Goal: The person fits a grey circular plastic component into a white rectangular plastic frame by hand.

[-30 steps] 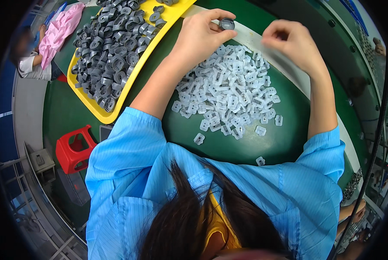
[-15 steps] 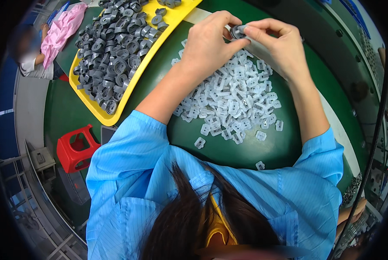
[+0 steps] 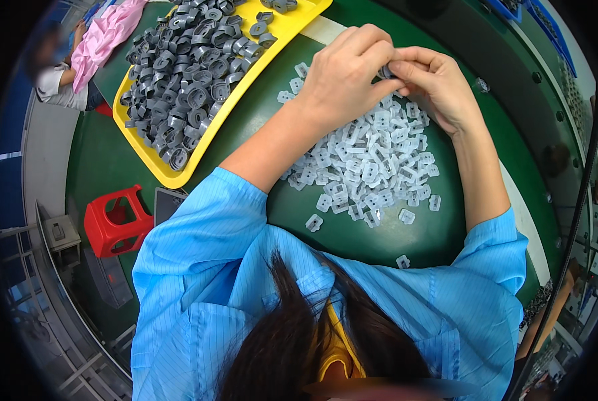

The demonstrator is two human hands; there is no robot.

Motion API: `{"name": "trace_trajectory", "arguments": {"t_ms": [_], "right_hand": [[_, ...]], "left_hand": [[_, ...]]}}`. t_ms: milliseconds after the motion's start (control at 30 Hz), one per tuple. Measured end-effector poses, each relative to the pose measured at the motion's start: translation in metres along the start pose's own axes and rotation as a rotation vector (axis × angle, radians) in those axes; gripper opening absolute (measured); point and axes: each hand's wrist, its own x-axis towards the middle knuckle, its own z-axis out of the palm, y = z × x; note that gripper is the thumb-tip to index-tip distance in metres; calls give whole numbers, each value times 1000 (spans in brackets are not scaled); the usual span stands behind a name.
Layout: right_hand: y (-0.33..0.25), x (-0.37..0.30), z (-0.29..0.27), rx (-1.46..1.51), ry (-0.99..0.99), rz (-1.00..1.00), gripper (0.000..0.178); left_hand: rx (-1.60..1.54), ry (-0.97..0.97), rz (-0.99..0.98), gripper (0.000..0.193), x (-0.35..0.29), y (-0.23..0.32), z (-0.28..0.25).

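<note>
My left hand [image 3: 352, 77] and my right hand [image 3: 439, 87] meet above the far side of the work surface. Both are closed, fingertips together, around a small grey plastic ring-shaped part [image 3: 384, 72]. Fingers cover most of that part, so only a bit of its dark edge shows. Below the hands spreads a loose heap of small translucent white plastic pieces [image 3: 372, 160]. Left of my left forearm, many similar grey plastic parts [image 3: 195, 97] fill a yellow tray [image 3: 229, 110].
The green table [image 3: 289, 220] carries a few stray white pieces near my body. A small part [image 3: 482, 85] lies on the green belt at the right. A red plastic stool [image 3: 117, 220] stands at the left. Another person [image 3: 62, 83] with pink cloth [image 3: 112, 33] is at far left.
My hands have drawn closer together, and the grey part between them is now more hidden. The whole view has shifted slightly, with the tray and heap appearing farther right.
</note>
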Motion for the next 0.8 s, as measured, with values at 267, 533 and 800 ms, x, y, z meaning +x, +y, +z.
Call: {"name": "trace_trajectory", "arguments": {"t_ms": [267,533,800], "right_hand": [[-2,1,-22,136,-241,119,18],[-11,-9,-16,67,-230,72,17],[-14,-11,-13,-35,-176,27,16]], "left_hand": [[-117,-90,82,36,2,0,-3],[-100,-70,143,34,4,2,-9],[-81,-47,150,34,3,-3,-5]]}}
